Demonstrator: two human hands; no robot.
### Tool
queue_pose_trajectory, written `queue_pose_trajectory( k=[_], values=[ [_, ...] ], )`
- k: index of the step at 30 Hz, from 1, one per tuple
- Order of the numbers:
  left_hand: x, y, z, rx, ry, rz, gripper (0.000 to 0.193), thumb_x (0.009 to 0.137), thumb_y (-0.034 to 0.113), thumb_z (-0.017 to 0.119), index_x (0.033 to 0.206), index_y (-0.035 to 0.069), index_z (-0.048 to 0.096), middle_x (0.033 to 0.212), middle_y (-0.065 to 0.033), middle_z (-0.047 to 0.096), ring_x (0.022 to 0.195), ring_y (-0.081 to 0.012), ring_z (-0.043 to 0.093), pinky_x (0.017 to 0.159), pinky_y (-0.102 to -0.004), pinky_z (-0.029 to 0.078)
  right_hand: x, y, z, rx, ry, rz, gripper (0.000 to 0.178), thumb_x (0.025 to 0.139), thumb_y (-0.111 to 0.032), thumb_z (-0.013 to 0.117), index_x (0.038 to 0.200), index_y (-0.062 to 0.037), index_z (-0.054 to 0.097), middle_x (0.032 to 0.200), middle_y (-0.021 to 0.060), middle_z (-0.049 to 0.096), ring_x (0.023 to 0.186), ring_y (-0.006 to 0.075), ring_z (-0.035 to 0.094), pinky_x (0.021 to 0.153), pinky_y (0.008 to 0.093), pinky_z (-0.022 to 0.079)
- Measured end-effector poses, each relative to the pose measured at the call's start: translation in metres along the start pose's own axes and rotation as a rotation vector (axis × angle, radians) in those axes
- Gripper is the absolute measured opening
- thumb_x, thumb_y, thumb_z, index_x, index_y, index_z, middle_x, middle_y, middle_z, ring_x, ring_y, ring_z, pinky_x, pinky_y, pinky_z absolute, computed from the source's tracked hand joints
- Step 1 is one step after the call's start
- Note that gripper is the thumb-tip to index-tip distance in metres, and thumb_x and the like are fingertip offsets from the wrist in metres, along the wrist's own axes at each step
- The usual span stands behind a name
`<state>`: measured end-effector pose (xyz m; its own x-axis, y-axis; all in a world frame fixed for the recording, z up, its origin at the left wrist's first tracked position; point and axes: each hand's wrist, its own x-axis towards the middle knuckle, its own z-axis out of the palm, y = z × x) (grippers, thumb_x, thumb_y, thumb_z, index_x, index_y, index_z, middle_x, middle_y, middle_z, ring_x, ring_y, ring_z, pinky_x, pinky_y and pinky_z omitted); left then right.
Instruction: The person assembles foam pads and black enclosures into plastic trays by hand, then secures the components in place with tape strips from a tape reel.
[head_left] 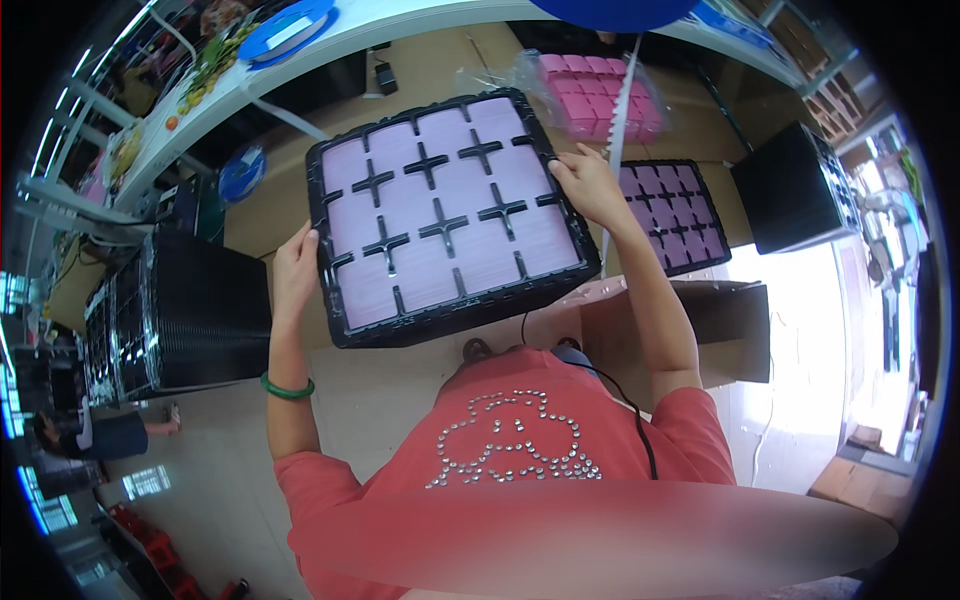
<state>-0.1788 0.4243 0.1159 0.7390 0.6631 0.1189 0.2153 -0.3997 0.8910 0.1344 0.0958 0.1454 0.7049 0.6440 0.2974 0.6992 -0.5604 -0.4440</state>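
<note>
Between my hands is a black plastic tray, tilted a little, its compartments filled with pale lilac blocks parted by black cross-shaped dividers. My left hand grips the tray's left edge, thumb near the rim and fingers mostly hidden beneath. At the upper right edge my right hand is closed on the rim, thumb on top. Just right of it, a second, smaller-looking black tray with darker purple blocks lies on the brown work surface. What lies under the held tray is hidden.
Pink blocks in clear plastic lie at the back of the table. Tall stacks of black trays stand left and right. A white strip hangs from a blue reel. An open cardboard box sits lower right.
</note>
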Motion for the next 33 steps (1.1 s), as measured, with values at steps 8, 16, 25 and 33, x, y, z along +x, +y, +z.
queue_pose_trajectory(
  k=[8, 16, 25, 33],
  values=[
    [-0.108, 0.087, -0.004, -0.254, 0.301, 0.124, 0.040, 0.103, 0.015, 0.054, 0.138, -0.004, 0.053, 0.120, -0.0095, 0.066, 0.098, -0.0078, 0.058, 0.089, -0.0195, 0.044, -0.100, -0.044, -0.077, 0.400, 0.267, -0.023, 0.038, 0.098, -0.025, 0.056, 0.123, 0.0032, 0.063, 0.132, 0.0199, 0.060, 0.129, 0.0368, 0.050, 0.110, 0.0391, 0.036],
    [-0.173, 0.173, 0.151, -0.135, 0.110, 0.276, 0.039, 0.100, 0.004, 0.055, 0.138, -0.006, 0.051, 0.128, -0.0117, 0.061, 0.111, -0.0121, 0.057, 0.094, -0.0234, 0.044, -0.209, 0.070, -0.167, 0.433, 0.443, 0.511, 0.048, 0.107, -0.039, 0.042, 0.128, -0.0005, 0.061, 0.121, 0.0087, 0.060, 0.111, 0.0173, 0.054, 0.101, 0.0283, 0.039],
    [-0.145, 0.229, 0.505, -0.666, -0.390, 0.165, 0.043, 0.093, 0.009, 0.065, 0.133, -0.003, 0.055, 0.105, -0.0112, 0.064, 0.071, -0.0114, 0.055, 0.063, -0.0233, 0.046, -0.307, 0.373, -0.296, 0.205, 0.669, 1.039, 0.069, 0.098, -0.057, 0.049, 0.113, 0.0087, 0.066, 0.106, 0.0172, 0.068, 0.095, 0.0234, 0.063, 0.086, 0.0349, 0.049],
    [-0.159, 0.148, 0.629, -0.416, -0.531, -0.047, 0.043, 0.089, 0.013, 0.069, 0.129, -0.002, 0.060, 0.130, -0.0156, 0.056, 0.085, -0.0191, 0.065, 0.073, -0.0277, 0.052, -0.334, 0.457, -0.260, 0.064, 0.428, 1.194, 0.066, 0.101, -0.054, 0.043, 0.112, 0.0054, 0.070, 0.104, 0.0189, 0.071, 0.093, 0.0279, 0.068, 0.085, 0.0373, 0.051]
  ],
)
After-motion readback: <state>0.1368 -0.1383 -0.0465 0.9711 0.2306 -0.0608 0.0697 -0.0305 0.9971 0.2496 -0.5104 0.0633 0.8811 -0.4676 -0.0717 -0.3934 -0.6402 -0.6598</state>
